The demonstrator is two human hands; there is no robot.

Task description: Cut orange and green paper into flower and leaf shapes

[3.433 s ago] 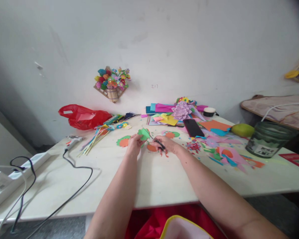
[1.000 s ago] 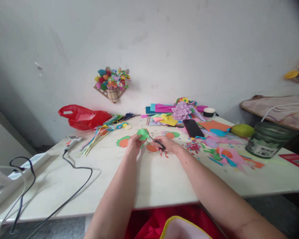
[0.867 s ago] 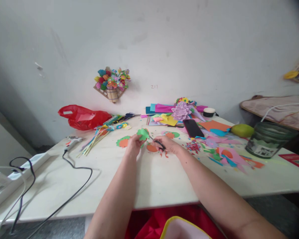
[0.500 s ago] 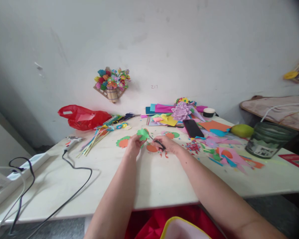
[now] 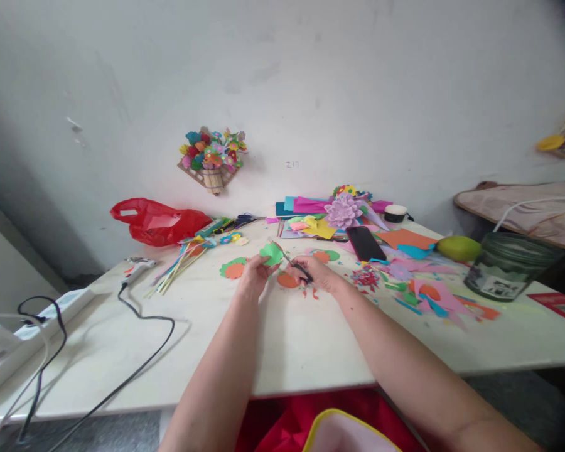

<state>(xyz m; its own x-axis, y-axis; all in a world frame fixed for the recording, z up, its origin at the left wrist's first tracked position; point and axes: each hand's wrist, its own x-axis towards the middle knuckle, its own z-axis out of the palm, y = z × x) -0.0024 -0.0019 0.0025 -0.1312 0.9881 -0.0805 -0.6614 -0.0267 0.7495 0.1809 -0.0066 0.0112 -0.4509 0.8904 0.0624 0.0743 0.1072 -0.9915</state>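
My left hand (image 5: 253, 274) pinches a small green paper shape (image 5: 272, 253) above the white table (image 5: 306, 339). My right hand (image 5: 314, 271) grips black-handled scissors (image 5: 295, 266), whose blades reach up into the green shape. An orange paper disc (image 5: 288, 280) lies on the table just under the two hands, with small red scraps beside it. A green and orange cut-out (image 5: 232, 269) lies to the left of my left hand.
A black phone (image 5: 363, 242), coloured paper sheets and a purple paper flower (image 5: 343, 211) lie behind my hands. Paper scraps (image 5: 424, 292), a green fruit (image 5: 458, 247) and a dark glass jar (image 5: 507, 264) are at right. At left: glue gun (image 5: 136, 268) with black cable, red bag (image 5: 157, 220), coloured sticks (image 5: 179, 262).
The green shape has turned slightly in my left hand and the scissors' blades have shifted along its edge. Both hands stay in the same spot.
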